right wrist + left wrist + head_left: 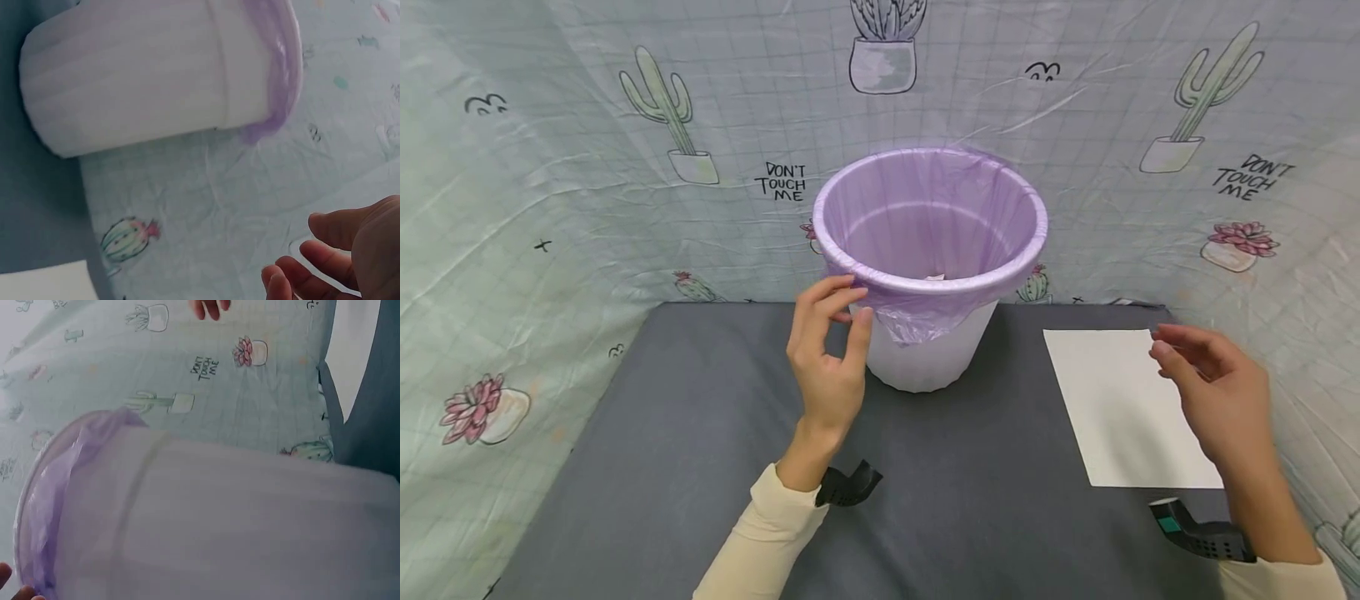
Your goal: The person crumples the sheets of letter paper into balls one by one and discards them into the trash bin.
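While left hand [829, 358] fingers touch bag [917, 321], bin [925, 358] beside grip

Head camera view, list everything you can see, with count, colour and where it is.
Bin: one, white, at the back middle of the table.
Bin liner: one, purple, lining the bin and folded over its rim.
Small pale scrap: one, at the bottom inside the bin; too small to identify.
Sheet of paper: one, white, flat on the table to the right of the bin.
Table: one, dark grey.
Backdrop: one, pale green with cactus prints, around the table.
Left hand: one, fingers at the liner's overhang by the rim.
Right hand: one, open, above the paper's right edge.
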`<state>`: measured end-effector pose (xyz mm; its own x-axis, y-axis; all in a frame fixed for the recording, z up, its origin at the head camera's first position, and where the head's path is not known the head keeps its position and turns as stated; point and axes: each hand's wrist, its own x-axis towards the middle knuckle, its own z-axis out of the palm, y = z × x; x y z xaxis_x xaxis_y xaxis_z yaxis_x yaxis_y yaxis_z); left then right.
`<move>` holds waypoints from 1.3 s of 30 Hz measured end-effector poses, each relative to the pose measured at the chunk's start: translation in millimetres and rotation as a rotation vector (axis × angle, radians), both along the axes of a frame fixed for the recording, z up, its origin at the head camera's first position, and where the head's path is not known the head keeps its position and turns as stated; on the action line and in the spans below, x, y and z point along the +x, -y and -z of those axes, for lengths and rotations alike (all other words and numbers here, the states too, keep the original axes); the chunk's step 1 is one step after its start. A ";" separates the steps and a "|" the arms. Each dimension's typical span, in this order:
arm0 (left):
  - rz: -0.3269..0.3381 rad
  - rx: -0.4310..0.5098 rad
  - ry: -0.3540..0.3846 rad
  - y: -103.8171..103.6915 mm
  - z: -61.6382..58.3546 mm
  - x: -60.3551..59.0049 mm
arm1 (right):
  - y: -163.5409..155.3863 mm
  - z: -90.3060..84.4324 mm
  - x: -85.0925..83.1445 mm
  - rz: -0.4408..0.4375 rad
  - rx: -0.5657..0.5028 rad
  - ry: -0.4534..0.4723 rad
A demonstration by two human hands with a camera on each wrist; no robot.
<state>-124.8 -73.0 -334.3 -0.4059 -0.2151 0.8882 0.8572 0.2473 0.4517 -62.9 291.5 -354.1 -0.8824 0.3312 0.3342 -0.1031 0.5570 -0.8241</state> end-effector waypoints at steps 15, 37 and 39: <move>0.202 -0.106 -0.008 -46.4 47.1 39.9 | -47.6 64.7 35.5 0.226 -0.018 0.244; 0.346 -0.806 0.298 -132.7 151.3 67.7 | -76.6 128.8 40.0 0.386 0.146 0.529; 0.326 -0.918 0.338 -139.4 155.3 69.4 | -77.4 131.6 39.9 0.392 0.165 0.538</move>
<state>-55.5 66.4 -489.6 -0.5824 0.6537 0.4832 0.8076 0.3972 0.4359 -23.0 368.9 -485.7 -0.7649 0.6427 -0.0435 0.5318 0.5919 -0.6057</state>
